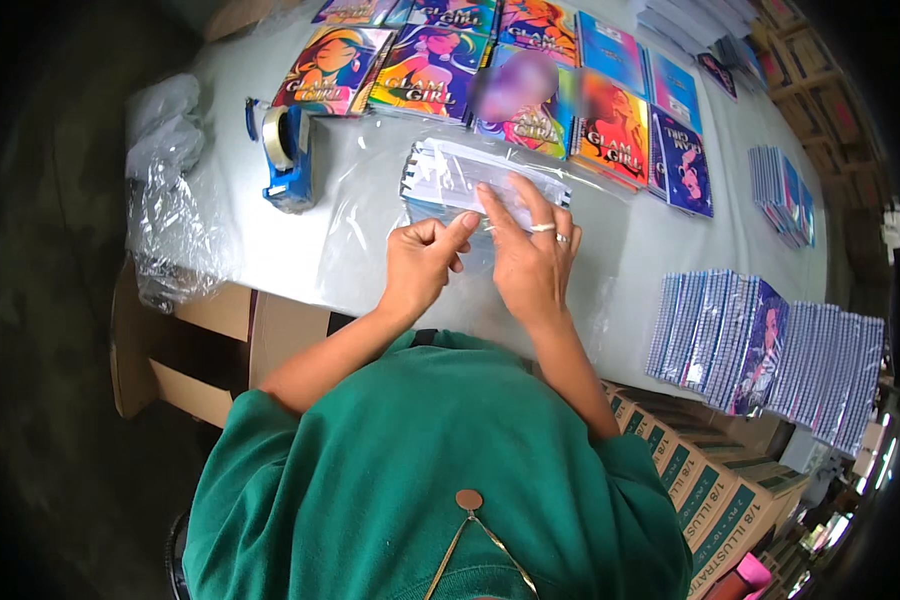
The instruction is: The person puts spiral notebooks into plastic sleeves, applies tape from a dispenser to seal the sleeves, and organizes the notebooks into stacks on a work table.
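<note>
Frame centre: right hand (533, 250), fingers extended, rests on film-covered spiral notebooks (445, 178). Left hand (420, 262): thumb against index finger; pinched material, if any, indeterminable. Upper left: tape dispenser (292, 185).

Pale spiral-bound notebooks (445, 178), lying crosswise, amid clear plastic film (358, 215)

A loose, plain deep-green shirt (420, 430) is covering the upper body, its cloth creasing lightly across the front and its wide short sleeves (255, 425) bunching into soft folds. A thin gold-toned chain (445, 562) is hanging with both strands meeting at a flat, round, copper-brown pendant (468, 498). Two slim, pale metal rings (544, 228) are glinting on the right hand (530, 252).
</note>
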The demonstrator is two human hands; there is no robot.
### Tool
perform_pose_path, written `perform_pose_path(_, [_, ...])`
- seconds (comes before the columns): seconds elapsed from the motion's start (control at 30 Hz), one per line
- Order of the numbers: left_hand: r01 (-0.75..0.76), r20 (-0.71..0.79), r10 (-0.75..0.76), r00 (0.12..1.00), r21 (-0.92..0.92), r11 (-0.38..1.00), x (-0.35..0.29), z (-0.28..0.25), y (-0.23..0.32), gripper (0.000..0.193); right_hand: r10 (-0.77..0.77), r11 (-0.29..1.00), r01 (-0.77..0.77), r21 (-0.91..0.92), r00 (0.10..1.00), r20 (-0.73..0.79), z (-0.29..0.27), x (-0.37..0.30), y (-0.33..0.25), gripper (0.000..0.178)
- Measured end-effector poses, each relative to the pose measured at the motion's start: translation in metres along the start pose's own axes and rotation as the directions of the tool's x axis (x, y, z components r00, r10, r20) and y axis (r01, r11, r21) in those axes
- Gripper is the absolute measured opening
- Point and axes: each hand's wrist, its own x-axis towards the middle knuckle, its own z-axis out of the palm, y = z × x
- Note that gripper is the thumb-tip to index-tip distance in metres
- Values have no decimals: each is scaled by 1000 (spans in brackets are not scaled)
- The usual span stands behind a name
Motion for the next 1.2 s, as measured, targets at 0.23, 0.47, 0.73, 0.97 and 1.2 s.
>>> perform_pose_path(0.23, [148,80,-161,984,143,979,11,-20,-89,35,-83,990,65,128,986,144,-32,46,-13,61])
perform_pose_path(0.47, [327,651,-408,641,250,912,-12,-10,-71,44,91,850,-162,501,982,164,6,66,-14,78])
perform_pose_path(0.73, [-520,277,551,787,-182,835,90,-91,-45,61,235,581,-148,800,972,9,16,-22,85,94])
perform_pose_path(0.97, [-828,399,728,557,191,528,32,13,43,17,264,555,-59,830,958,-109,1,7,69,53])
perform_pose_path(1.2, [-832,116,824,555,88,548,47,13,62,43,204,645,97,758,934,-293,-27,48,43,12])
